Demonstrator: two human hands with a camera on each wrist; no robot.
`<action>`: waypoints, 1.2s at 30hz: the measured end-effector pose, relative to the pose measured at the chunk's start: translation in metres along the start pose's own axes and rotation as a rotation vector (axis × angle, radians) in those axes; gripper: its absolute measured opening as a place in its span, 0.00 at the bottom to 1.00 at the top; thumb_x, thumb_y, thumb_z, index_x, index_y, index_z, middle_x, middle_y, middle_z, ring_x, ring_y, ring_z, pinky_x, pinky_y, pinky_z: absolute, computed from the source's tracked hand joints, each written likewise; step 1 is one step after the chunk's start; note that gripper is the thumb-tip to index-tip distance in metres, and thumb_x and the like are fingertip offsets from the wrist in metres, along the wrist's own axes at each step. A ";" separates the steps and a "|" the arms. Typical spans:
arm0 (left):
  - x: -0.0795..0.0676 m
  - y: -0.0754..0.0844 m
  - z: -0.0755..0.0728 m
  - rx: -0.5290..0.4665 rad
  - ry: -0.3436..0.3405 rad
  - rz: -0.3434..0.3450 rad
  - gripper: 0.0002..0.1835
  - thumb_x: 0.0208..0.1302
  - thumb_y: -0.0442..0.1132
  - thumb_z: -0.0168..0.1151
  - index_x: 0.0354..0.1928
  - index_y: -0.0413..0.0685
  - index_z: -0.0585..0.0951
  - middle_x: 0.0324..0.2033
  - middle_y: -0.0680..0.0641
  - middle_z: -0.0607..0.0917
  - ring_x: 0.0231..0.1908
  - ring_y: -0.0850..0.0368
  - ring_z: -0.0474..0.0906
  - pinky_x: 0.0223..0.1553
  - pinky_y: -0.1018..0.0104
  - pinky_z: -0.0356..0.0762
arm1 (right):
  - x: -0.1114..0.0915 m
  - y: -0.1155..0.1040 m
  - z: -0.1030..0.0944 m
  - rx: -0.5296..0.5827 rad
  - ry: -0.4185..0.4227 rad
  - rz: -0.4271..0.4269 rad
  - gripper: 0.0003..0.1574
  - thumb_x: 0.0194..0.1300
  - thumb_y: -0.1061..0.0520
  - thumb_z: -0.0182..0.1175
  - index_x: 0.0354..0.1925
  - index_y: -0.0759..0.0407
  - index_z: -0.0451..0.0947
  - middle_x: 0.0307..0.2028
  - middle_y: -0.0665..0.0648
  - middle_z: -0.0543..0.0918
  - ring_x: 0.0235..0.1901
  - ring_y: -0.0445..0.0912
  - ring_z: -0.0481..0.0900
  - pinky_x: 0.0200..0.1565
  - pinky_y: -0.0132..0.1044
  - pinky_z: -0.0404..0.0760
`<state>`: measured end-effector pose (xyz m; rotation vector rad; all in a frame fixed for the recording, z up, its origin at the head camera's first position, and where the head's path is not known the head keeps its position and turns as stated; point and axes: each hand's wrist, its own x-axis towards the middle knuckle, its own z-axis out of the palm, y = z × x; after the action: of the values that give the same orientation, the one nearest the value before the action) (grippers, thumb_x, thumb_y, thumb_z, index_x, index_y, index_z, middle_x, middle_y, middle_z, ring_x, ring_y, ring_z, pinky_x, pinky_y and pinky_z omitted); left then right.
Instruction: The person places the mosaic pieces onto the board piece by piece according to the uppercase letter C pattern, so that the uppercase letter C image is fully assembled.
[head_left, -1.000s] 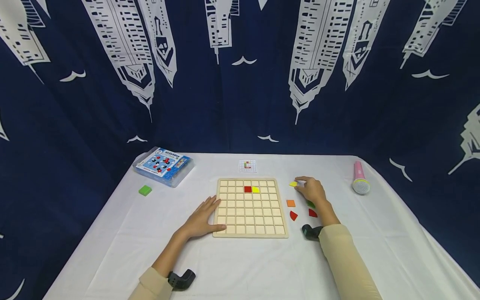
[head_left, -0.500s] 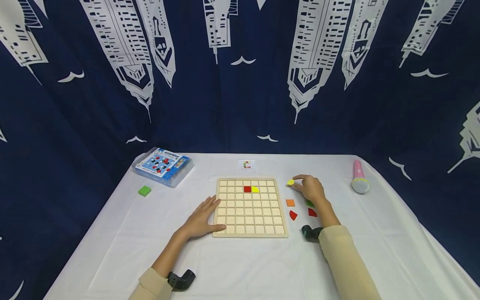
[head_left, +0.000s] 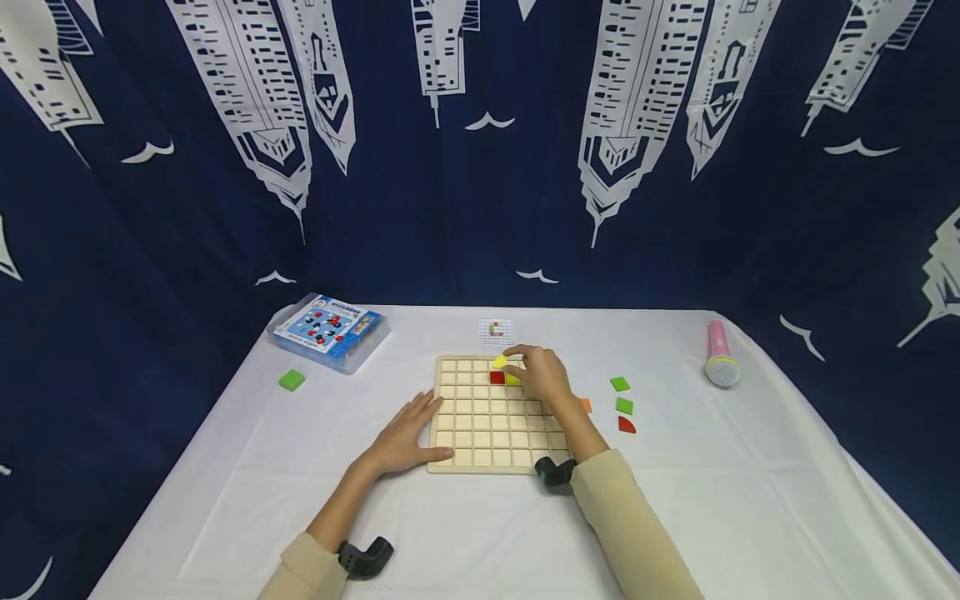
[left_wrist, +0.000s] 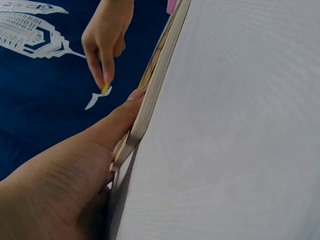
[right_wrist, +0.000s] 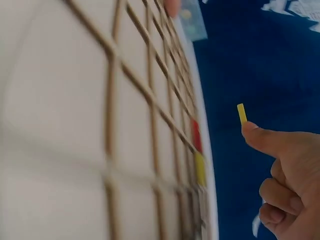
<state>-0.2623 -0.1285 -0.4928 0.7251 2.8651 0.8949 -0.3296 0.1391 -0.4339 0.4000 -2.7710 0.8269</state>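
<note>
A wooden grid board lies on the white table. One red tile and one yellow tile sit side by side in its second row from the far edge. My left hand rests along the board's left edge, fingers spread, thumb over the near left corner. Between thumb and fingertips my right hand pinches a loose yellow tile above the far rows, just behind the seated red tile. In the left wrist view this yellow tile shows at the right hand's fingertips.
Right of the board lie two green tiles, a red rounded tile and a partly hidden orange tile. A pink microphone lies farther right. Behind the board is a pattern card; a plastic case and green piece lie left.
My right hand has carried the pinched yellow tile leftward from the table right of the board to over the far rows. Its forearm now covers the board's right side. The left hand stays put.
</note>
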 end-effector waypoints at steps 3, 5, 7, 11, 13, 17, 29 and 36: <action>0.000 -0.001 0.000 0.011 0.002 0.006 0.53 0.49 0.67 0.62 0.70 0.46 0.56 0.70 0.44 0.50 0.70 0.50 0.40 0.68 0.55 0.40 | 0.004 -0.008 0.018 -0.003 -0.032 0.010 0.19 0.56 0.50 0.66 0.46 0.54 0.82 0.14 0.51 0.70 0.13 0.39 0.57 0.14 0.29 0.56; 0.000 -0.002 0.001 0.014 0.005 0.013 0.52 0.49 0.67 0.62 0.70 0.45 0.56 0.70 0.44 0.51 0.70 0.49 0.40 0.67 0.54 0.41 | 0.006 -0.009 0.027 -0.005 -0.054 0.017 0.18 0.56 0.50 0.66 0.46 0.54 0.82 0.11 0.50 0.66 0.12 0.39 0.54 0.13 0.29 0.54; 0.001 -0.002 0.001 0.019 0.005 0.016 0.52 0.49 0.66 0.62 0.70 0.45 0.56 0.70 0.44 0.50 0.69 0.49 0.41 0.67 0.54 0.41 | 0.007 -0.009 0.035 -0.010 -0.062 0.019 0.18 0.56 0.51 0.66 0.45 0.53 0.82 0.12 0.49 0.70 0.12 0.39 0.58 0.13 0.29 0.57; 0.001 -0.002 0.001 0.024 0.009 0.019 0.52 0.49 0.66 0.62 0.70 0.45 0.56 0.70 0.44 0.51 0.69 0.49 0.41 0.67 0.54 0.41 | 0.008 -0.008 0.042 -0.021 -0.069 0.022 0.16 0.56 0.50 0.66 0.44 0.52 0.83 0.27 0.55 0.83 0.19 0.42 0.71 0.17 0.31 0.67; 0.001 -0.002 0.001 0.028 0.010 0.017 0.52 0.49 0.67 0.61 0.70 0.45 0.56 0.70 0.44 0.51 0.69 0.49 0.41 0.67 0.54 0.41 | 0.008 -0.008 0.043 -0.030 -0.069 0.028 0.16 0.56 0.50 0.66 0.44 0.51 0.83 0.35 0.57 0.85 0.23 0.43 0.75 0.20 0.32 0.70; 0.002 -0.003 0.002 0.030 0.011 0.017 0.52 0.49 0.67 0.61 0.70 0.45 0.56 0.70 0.44 0.51 0.69 0.50 0.41 0.67 0.54 0.41 | 0.008 -0.008 0.044 -0.031 -0.074 0.035 0.16 0.56 0.50 0.67 0.44 0.51 0.83 0.38 0.57 0.84 0.26 0.45 0.78 0.22 0.34 0.73; 0.001 -0.002 0.002 0.021 0.005 0.020 0.53 0.49 0.67 0.61 0.70 0.44 0.56 0.70 0.44 0.50 0.69 0.49 0.41 0.68 0.55 0.41 | -0.003 0.001 0.020 0.025 -0.054 0.048 0.20 0.57 0.55 0.65 0.50 0.53 0.80 0.14 0.53 0.71 0.14 0.39 0.58 0.15 0.30 0.57; 0.001 -0.003 0.002 0.023 0.002 0.007 0.53 0.48 0.68 0.61 0.70 0.46 0.55 0.70 0.45 0.50 0.70 0.50 0.40 0.68 0.55 0.41 | -0.017 0.049 -0.028 0.027 0.043 0.044 0.20 0.56 0.56 0.66 0.49 0.55 0.80 0.11 0.50 0.62 0.13 0.41 0.53 0.15 0.32 0.54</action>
<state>-0.2644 -0.1295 -0.4959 0.7365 2.8815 0.8653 -0.3254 0.1974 -0.4404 0.3233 -2.7409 0.8737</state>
